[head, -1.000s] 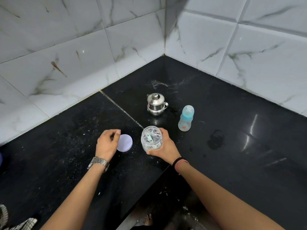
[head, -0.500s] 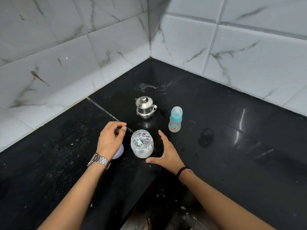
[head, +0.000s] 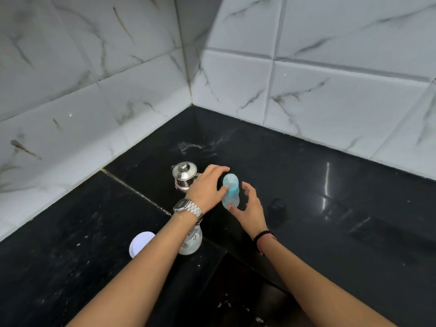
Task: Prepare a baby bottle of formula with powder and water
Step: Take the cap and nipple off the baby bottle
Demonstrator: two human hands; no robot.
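The baby bottle (head: 230,193), clear with a blue collar and a clear cap, stands on the black counter (head: 330,232) near the corner. My left hand (head: 207,185) reaches over it, fingers round the far side of the cap and thumb on the collar. My right hand (head: 250,204) is beside the bottle on the right, fingers spread, thumb touching its base. The glass jar of white powder (head: 192,241) stands without a lid, partly hidden under my left forearm. Its white lid (head: 141,243) lies flat to the jar's left.
A small steel kettle with a lid (head: 183,175) stands just left of the bottle, behind my left hand. A dark wet mark (head: 277,208) is to the right of my right hand. Marble-tiled walls meet at the corner behind. The counter's inner edge (head: 224,253) drops off below my arms.
My right hand let go of the powder jar. Both hands moved forward from the jar and lid to the baby bottle, and the left hand now grips it.
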